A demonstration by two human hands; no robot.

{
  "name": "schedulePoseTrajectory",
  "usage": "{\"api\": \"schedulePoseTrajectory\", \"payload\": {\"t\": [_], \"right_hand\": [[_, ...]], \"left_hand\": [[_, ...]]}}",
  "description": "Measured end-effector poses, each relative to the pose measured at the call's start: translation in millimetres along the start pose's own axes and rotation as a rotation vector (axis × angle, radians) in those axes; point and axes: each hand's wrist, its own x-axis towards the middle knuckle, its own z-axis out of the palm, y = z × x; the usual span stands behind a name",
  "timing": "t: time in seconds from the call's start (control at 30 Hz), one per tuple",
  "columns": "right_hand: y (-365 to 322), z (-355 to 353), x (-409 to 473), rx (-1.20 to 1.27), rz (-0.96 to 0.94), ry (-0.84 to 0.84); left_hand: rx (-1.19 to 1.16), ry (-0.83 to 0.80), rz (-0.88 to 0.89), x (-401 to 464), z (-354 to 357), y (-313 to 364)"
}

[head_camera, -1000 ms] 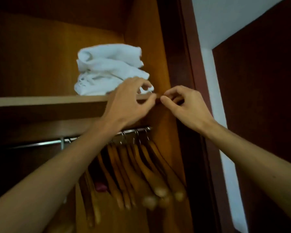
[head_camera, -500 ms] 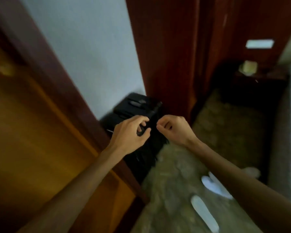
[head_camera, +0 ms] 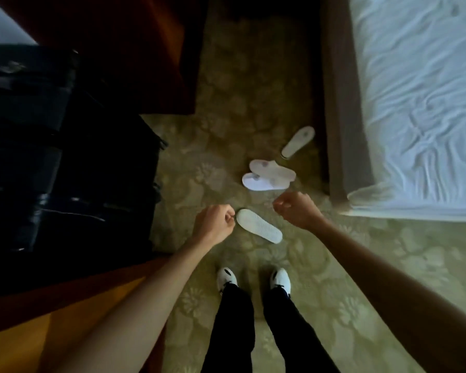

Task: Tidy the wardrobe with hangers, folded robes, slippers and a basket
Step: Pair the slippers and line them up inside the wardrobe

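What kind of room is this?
Most likely a hotel bedroom. A bed with white sheets stands on patterned carpet, thin white slippers lie scattered on the floor, and black luggage sits near the wardrobe.

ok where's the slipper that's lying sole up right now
The sole-up slipper lies on the carpet in the middle of the head view, between the left hand and right hand, just ahead of the shoes.
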Motion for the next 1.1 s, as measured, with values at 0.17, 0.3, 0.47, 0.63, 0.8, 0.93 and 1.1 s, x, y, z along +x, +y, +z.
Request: {"api": "schedulePoseTrajectory", "payload": {"t": [0.17, 0.3, 0.47, 0.63, 0.8, 0.93, 1.1], "right_hand": [[123.4, 87.3, 88.8, 0.014, 0.098, 0.045], [215.0, 162.9, 168.2, -0.004, 0.099, 0.022], [306.2, 234.1, 273.1, -0.052, 0.018, 0.079], [358.8, 283.6, 360.7, -0.049, -0.079, 0.138], [391.7, 314.4, 421.5, -0.108, -0.119, 0.251], [403.4, 328.5, 454.2, -0.130, -0.153, 0.371], [407.1, 340.1, 474.2, -0.190, -0.208, 0.483]], "left_hand": [[-0.004, -0.089, 0.013, 105.7, 149.5, -54.0], [0.041, -0.128, 0.086, 192.3, 264.3, -102.9], [0.114, -0.153, 0.192, 294.8, 377.4, -163.4], [0.201, -0.288, 0.346, 362.6, 443.1, -213.0], [0.349, -0.385, 0.479, 397.0, 479.9, -242.7], [0.517, -0.310, 0.620, 409.4, 507.1, -267.9], [0.502, -0.187, 0.645, 407.2, 516.7, -278.8]]}}
